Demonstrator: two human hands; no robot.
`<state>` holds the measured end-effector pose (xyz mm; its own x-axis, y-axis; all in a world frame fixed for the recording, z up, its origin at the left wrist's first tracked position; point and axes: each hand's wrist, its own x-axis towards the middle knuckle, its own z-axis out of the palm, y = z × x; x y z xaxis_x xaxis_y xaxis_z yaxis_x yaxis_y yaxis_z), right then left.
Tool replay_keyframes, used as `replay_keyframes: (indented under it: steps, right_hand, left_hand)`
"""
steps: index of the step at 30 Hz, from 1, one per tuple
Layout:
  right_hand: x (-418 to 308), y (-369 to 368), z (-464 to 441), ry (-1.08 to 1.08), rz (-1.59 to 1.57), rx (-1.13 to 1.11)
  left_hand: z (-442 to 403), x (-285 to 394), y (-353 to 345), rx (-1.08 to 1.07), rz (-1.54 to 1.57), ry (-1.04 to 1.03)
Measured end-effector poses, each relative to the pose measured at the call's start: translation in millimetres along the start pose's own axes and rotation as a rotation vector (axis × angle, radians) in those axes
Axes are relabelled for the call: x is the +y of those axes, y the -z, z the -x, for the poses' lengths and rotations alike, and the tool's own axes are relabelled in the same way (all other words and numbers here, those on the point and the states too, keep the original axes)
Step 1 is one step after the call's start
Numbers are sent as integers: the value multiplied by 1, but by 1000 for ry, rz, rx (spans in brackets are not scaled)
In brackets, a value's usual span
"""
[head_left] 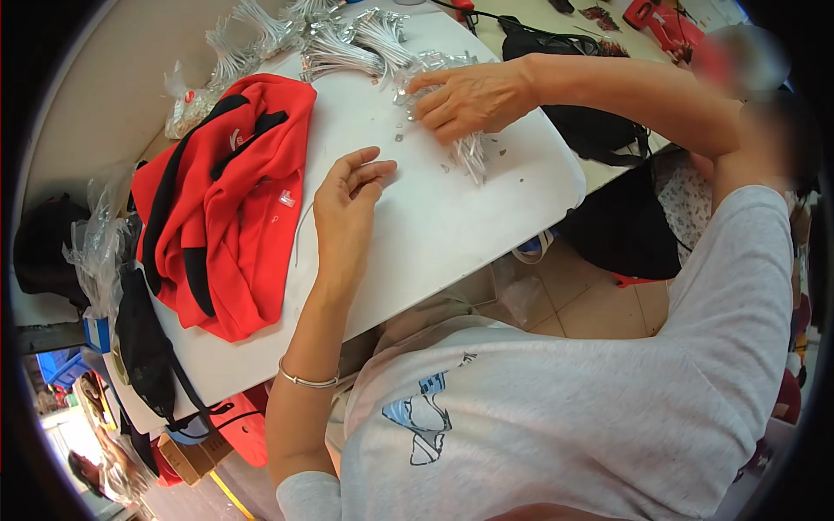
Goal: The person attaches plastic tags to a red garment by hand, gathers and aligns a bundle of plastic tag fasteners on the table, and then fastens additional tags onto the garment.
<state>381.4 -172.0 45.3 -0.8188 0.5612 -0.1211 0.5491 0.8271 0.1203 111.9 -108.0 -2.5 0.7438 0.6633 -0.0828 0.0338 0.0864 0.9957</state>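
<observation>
My left hand [347,191] is above the white table [434,234], its fingers loosely bent and apart, with nothing visible in them. Further back, my right hand [476,97] reaches down with spread, bent fingers over small clear and silvery pieces [402,91]. A bundle of thin white strands [470,159] shows under its palm and seems to lie on the table. Its fingertips are slightly blurred. Several bundles of white cables with silvery ends [343,54] lie at the table's back edge. Small flat bits are scattered near my right hand.
A red and black garment [248,208] covers the table's left part. Behind it stands a clear bag of small pieces [187,108]. A black bag [595,135] is beyond the right edge. At the upper right, a partly blurred person [747,61] is near a red tool [665,26].
</observation>
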Motion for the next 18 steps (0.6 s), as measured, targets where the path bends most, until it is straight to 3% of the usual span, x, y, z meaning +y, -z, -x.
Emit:
replay_keyframes:
  steps: [4, 8, 10, 11, 13, 14, 18]
  right_hand:
    - [-2, -2, 0, -65, -55, 43]
    - [0, -2, -8, -265, -121, 243]
    - [7, -1, -14, -425, -212, 562]
    - [9, 2, -14, -422, -210, 559]
    - [13, 9, -14, -888, -569, 670]
    - [17, 6, -15, -884, -567, 666]
    - [41, -22, -16, -755, -977, 1249]
  left_hand:
    - [0, -1, 1, 16, 40, 8]
    - [-1, 0, 3, 27, 83, 21]
    - [-3, -3, 5, 33, 98, 24]
    - [-5, -4, 7, 35, 111, 25]
    - [-8, -5, 9, 42, 138, 26]
    - [-9, -4, 9, 46, 141, 23]
    - [-12, 1, 3, 137, 116, -73]
